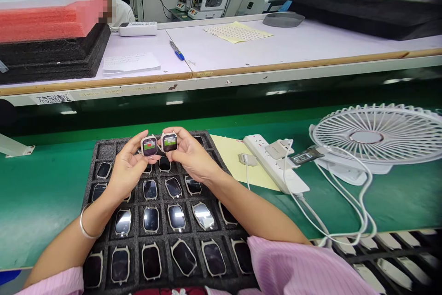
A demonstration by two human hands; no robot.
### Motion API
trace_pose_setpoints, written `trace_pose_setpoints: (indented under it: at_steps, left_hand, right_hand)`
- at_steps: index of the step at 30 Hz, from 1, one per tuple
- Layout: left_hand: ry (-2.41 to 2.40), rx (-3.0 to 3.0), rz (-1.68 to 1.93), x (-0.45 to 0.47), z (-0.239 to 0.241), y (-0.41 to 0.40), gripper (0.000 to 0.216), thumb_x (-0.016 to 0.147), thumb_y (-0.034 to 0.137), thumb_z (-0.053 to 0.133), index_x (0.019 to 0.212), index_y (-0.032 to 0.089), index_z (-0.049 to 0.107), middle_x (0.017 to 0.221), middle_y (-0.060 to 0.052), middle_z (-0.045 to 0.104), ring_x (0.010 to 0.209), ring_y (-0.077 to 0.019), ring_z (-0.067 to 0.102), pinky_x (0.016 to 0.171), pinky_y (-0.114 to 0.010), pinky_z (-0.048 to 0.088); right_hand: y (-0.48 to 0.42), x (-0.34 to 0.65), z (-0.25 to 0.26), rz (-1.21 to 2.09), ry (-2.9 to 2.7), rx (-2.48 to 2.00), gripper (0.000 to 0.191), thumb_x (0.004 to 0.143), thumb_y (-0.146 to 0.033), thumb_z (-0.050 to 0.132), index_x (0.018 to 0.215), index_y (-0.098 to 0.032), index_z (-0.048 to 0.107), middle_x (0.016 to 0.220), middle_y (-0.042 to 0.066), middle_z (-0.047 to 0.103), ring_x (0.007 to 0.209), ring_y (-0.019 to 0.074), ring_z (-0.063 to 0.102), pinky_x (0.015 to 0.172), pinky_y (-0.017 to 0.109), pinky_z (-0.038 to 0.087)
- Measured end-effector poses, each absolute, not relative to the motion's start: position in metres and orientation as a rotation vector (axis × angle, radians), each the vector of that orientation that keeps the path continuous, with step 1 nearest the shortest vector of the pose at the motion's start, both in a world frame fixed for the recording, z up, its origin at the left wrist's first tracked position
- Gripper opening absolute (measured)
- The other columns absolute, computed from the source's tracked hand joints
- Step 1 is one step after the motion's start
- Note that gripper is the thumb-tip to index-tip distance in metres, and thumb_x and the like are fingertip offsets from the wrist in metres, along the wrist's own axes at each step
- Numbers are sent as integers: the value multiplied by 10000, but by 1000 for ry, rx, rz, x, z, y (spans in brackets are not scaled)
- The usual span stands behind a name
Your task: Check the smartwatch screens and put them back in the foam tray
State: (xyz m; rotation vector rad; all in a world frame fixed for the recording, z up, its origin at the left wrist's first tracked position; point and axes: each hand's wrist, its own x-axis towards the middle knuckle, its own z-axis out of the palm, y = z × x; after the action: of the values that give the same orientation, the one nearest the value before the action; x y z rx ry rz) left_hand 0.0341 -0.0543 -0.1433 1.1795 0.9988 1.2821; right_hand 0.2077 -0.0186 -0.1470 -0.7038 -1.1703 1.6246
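Between the thumb and fingers of my left hand [129, 166] is a smartwatch body [149, 146] without a strap, its screen lit with green and red bands. My right hand [189, 154] pinches a second smartwatch body [169, 142], whose lit screen also shows green. The two watches are side by side, screens facing me, over the far part of a black foam tray [133, 251]. Several more watch bodies with dark screens, such as this smartwatch [151, 262], lie in the tray's compartments. My hands and forearms hide some compartments.
Right of the tray are a yellow sheet [224, 147], a white power strip [272, 161] with cables and a white fan [376, 136]. A shelf edge [228, 82] crosses behind, bearing foam stacks, paper and a pen [177, 50]. Another tray [371, 256] sits lower right. A person sits beyond.
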Motion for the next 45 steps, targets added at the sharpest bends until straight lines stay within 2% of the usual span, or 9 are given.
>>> trace_pose_setpoints:
  at_steps: [7, 11, 21, 27, 31, 34, 38, 42, 45]
  left_hand:
    - [1094, 1094, 1304, 32, -143, -53, 316, 856, 362, 657, 1129, 202, 662, 1008, -41, 684, 644, -127, 690, 633, -273, 596]
    - [1138, 1189, 1344, 32, -142, -51, 283, 766, 334, 752, 997, 190, 677, 898, -11, 651, 585, -86, 598, 532, -218, 545]
    - [1078, 1210, 1261, 29, -144, -47, 535, 673, 146, 735, 1173, 219, 560, 1082, -36, 637, 756, -104, 637, 688, -232, 543]
    - [1240, 1371, 1111, -32, -142, -26, 549, 692, 305, 760, 1163, 198, 499, 1102, -68, 605, 717, -151, 665, 683, -320, 558]
    - [1666, 1793, 855, -94, -161, -11, 429, 733, 400, 710, 1085, 189, 583, 1024, -89, 619, 854, -251, 629, 830, -447, 520]
    - [1864, 2082, 638, -125, -183, -6, 396, 756, 386, 693, 1111, 214, 655, 1166, -119, 566, 1180, -346, 493, 1060, -536, 357]
    - [1885, 2065, 523, -140, -200, -6, 464, 804, 455, 671, 1243, 304, 659, 1398, -132, 451, 1311, -420, 346, 1080, -610, 280]
    - [1900, 2045, 418, -135, -187, -6, 628, 819, 512, 665, 1412, 374, 514, 1542, -134, 315, 1381, -483, 226, 1048, -665, 274]
    - [1868, 2139, 447, -110, -169, 2, 588, 864, 483, 631, 1419, 319, 519, 1486, -153, 401, 1370, -436, 283, 1066, -593, 305]
  right_hand:
    - [-16, 211, -150, 1674, -1178, -794, 335, 771, -365, 745, 1001, -208, 559, 834, -3, 676, 497, 76, 480, 472, 223, 372]
    - [-16, 210, -149, 1736, -1119, -785, 304, 788, -374, 722, 999, -207, 582, 840, 9, 698, 496, 101, 552, 475, 248, 413]
    - [-17, 208, -152, 1832, -1069, -673, 515, 698, -122, 633, 1190, -223, 520, 956, 14, 680, 682, 162, 691, 665, 316, 545]
    - [-3, 186, -177, 1821, -1479, -709, 553, 743, -137, 696, 1226, -224, 443, 988, 20, 626, 696, 149, 682, 688, 331, 562]
    - [18, 157, -187, 1139, -2192, -976, 459, 792, -169, 689, 1221, -158, 526, 1137, 118, 600, 990, 243, 651, 865, 424, 529]
    - [31, 131, -185, 634, -2454, -1097, 452, 800, -249, 742, 1216, -130, 610, 1411, 216, 445, 1330, 374, 409, 1048, 549, 357]
    - [36, 103, -187, 546, -2516, -1137, 458, 835, -351, 740, 1241, -158, 655, 1520, 224, 351, 1422, 414, 254, 1089, 622, 223]
    - [39, 103, -188, 543, -2626, -1174, 582, 899, -532, 642, 1387, -223, 572, 1597, 189, 253, 1462, 432, 178, 1104, 678, 153]
    - [46, 126, -179, 465, -2688, -1239, 564, 981, -585, 465, 1458, -284, 489, 1587, 135, 305, 1445, 378, 256, 1119, 631, 196]
